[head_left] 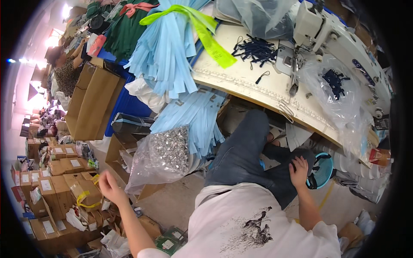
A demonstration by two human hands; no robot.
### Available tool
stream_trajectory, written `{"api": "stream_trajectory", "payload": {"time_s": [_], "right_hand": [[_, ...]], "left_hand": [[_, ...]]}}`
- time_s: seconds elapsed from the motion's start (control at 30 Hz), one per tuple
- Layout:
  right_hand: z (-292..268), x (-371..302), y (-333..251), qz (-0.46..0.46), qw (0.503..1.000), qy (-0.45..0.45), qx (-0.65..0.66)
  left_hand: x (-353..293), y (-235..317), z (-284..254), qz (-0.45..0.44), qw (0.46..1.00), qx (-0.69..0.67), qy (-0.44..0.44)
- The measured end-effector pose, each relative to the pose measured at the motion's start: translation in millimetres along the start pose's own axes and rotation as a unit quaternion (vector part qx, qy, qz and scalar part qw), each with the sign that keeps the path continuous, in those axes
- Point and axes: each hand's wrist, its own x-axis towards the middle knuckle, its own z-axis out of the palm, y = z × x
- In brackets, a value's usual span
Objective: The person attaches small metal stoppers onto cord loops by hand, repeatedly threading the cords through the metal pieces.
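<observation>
My left hand (111, 187) is raised out to the left, beside a clear plastic bag (146, 161) of small silvery metal pieces (170, 150). Its fingers are curled in, and whatever they may hold is hidden. My right hand (299, 171) lies on my right thigh with fingers apart, holding nothing. Light blue strips (189, 114) with metal clips lie behind the bag. Above them hangs a larger light blue bundle (165, 47), tied with a neon yellow band (206, 32). Dark blue looped cords (256, 49) are heaped on the sewing table (241, 79).
A white sewing machine (340, 47) stands at the right of the table, with a clear bag (331, 86) of dark cords by it. A light blue basket (322, 170) sits right of my knee. Cardboard boxes (64, 189) crowd the left. Another person (69, 71) is at far left.
</observation>
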Motion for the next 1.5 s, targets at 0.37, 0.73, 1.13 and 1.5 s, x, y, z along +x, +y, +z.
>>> {"api": "stream_trajectory", "payload": {"time_s": [0.37, 0.73, 1.13, 1.5], "right_hand": [[-2, -9, -58, 0.123, 0.983, -0.085, 0.107], [-23, 11, -91, 0.108, 0.985, -0.091, 0.097], [-86, -9, -150, 0.121, 0.957, 0.237, 0.114], [-4, -154, -173, 0.461, 0.812, 0.232, 0.273]], "left_hand": [[-25, -30, 58, -0.092, 0.930, -0.069, -0.350], [17, -16, 81, -0.095, 0.721, 0.175, -0.664], [-9, -78, 132, 0.352, 0.673, 0.268, -0.592], [6, -135, 211, 0.324, 0.486, 0.418, -0.696]]}}
